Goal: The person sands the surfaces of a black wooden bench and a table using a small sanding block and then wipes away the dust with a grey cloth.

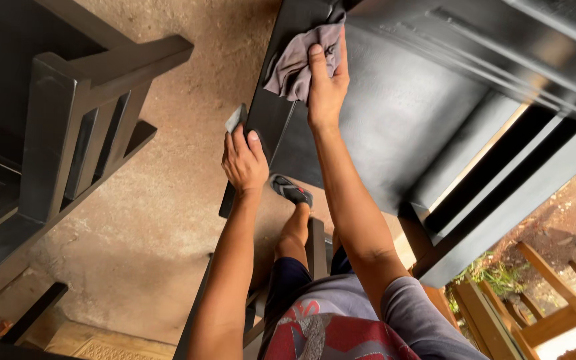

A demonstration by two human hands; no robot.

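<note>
Your right hand (327, 87) presses a crumpled grey cloth (298, 60) flat against the black painted panel (395, 120). Below it, your left hand (243, 162) clamps the panel's edge, a small grey block (235, 120) at its fingertips.

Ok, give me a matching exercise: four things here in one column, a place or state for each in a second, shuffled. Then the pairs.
1. cloth
2. left hand
3. sandal
4. bare wood chair

A. grips the black board's edge
B. on the foot, on the concrete floor
C. pressed on the black board by the right hand
D. unpainted, lower right

Pairs: 1-C, 2-A, 3-B, 4-D
</note>
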